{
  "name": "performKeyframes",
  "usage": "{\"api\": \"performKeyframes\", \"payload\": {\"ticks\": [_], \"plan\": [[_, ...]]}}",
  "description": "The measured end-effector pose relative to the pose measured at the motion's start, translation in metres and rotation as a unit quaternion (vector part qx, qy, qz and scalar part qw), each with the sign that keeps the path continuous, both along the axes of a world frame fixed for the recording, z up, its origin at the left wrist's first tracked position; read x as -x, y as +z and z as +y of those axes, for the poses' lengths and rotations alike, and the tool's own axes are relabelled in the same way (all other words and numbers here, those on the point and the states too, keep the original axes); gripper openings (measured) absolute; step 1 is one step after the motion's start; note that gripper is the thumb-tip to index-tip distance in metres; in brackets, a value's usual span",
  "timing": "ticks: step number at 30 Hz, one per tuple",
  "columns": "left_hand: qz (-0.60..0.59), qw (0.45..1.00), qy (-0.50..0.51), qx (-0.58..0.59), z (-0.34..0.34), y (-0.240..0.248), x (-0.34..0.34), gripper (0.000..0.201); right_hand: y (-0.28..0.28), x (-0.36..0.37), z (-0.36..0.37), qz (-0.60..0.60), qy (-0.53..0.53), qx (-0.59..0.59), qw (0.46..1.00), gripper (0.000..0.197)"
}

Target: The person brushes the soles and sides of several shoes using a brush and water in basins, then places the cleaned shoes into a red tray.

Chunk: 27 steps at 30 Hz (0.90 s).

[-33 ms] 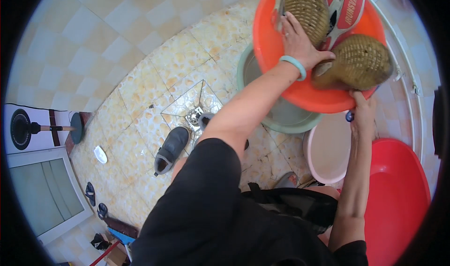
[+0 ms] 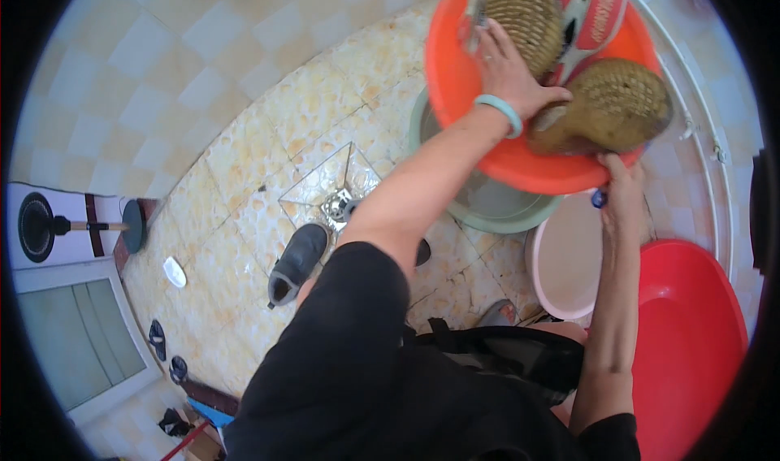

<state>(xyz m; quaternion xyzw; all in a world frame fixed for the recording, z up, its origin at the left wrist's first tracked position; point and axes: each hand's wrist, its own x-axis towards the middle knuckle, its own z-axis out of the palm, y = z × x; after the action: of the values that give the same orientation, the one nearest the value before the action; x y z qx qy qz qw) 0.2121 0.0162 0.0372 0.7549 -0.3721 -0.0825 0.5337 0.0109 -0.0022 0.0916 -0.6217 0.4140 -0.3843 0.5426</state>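
Left hand (image 2: 516, 79): splayed over the left shoe (image 2: 528, 18), not closed around it; thumb extended toward the right shoe (image 2: 613, 103). Both shoes lie sole-up in the orange basin (image 2: 536, 173). Basin and shoes have shifted slightly left together, suggesting a single stable load. Left shoe: long axis near-vertical in view. Right shoe: axis slants up rightward, broad end right. Right hand (image 2: 624, 186): clamped on the basin's near rim.
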Motion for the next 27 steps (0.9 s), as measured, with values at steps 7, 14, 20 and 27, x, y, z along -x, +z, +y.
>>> {"api": "performKeyframes", "payload": {"ticks": [7,14,20,27], "plan": [[-0.118,0.979,0.065,-0.152,0.084,0.008,-0.102,0.141,-0.039,-0.100,0.018,0.036,0.095,-0.150,0.983,0.014],[-0.101,0.944,0.144,-0.280,0.211,-0.053,-0.182,0.139,-0.115,-0.207,0.111,-0.010,0.181,-0.269,0.946,0.008],[-0.073,0.903,0.201,-0.372,0.295,-0.122,-0.220,0.138,-0.213,-0.260,0.172,-0.020,0.228,-0.408,0.884,0.004],[-0.089,0.917,0.183,-0.343,0.327,-0.188,-0.253,0.120,-0.264,-0.295,0.181,0.016,0.243,-0.447,0.860,0.010]]}}
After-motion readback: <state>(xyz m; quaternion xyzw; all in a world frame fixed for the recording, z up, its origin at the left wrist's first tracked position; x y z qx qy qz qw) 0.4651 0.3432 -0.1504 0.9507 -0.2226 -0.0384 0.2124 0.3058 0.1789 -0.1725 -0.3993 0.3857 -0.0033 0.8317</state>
